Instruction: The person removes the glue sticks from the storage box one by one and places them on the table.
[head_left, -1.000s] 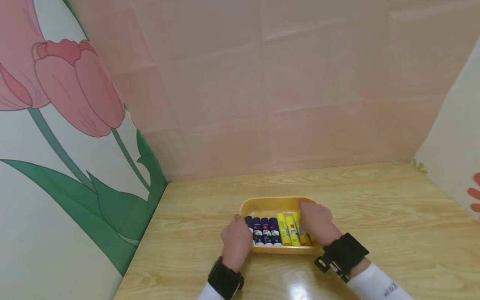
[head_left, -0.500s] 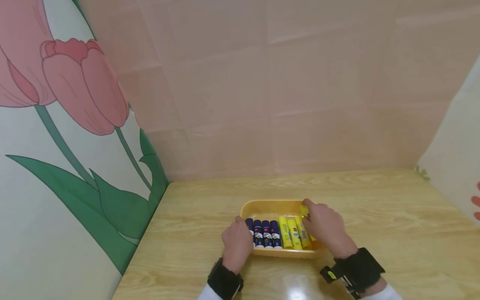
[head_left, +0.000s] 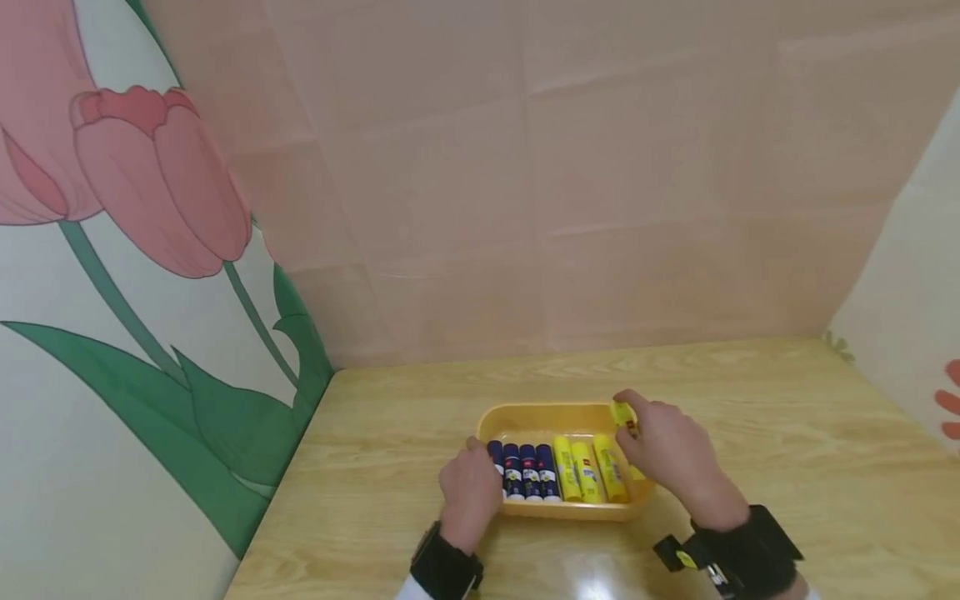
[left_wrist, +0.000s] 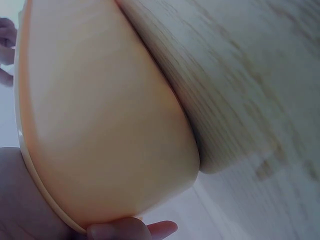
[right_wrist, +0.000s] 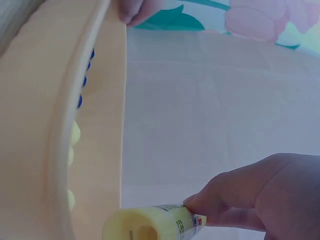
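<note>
A shallow orange-yellow tray (head_left: 555, 508) sits on the table. My left hand (head_left: 470, 483) grips its left end; in the left wrist view fingers (left_wrist: 120, 229) press the tray's outer wall (left_wrist: 110, 120). Over the tray's right end, my right hand (head_left: 667, 446) pinches a yellow glue stick (head_left: 624, 417) between thumb and fingers. In the right wrist view this glue stick (right_wrist: 170, 220) points one round end toward the camera. Inside the tray lie several navy glue sticks (head_left: 529, 479) side by side, then yellow glue sticks (head_left: 587, 471) to their right. My left hand partly covers the leftmost navy one.
Light wood-grain table (head_left: 390, 433) extends around the tray. Behind it rises a pinkish sheet-covered wall (head_left: 525, 208). A tulip-painted panel (head_left: 165, 192) borders the left side, and a pale panel (head_left: 907, 275) the right.
My right hand has drawn back up and to the right from the tray's right end, and a yellow glue stick now shows in its fingers. My left hand stays at the left end.
</note>
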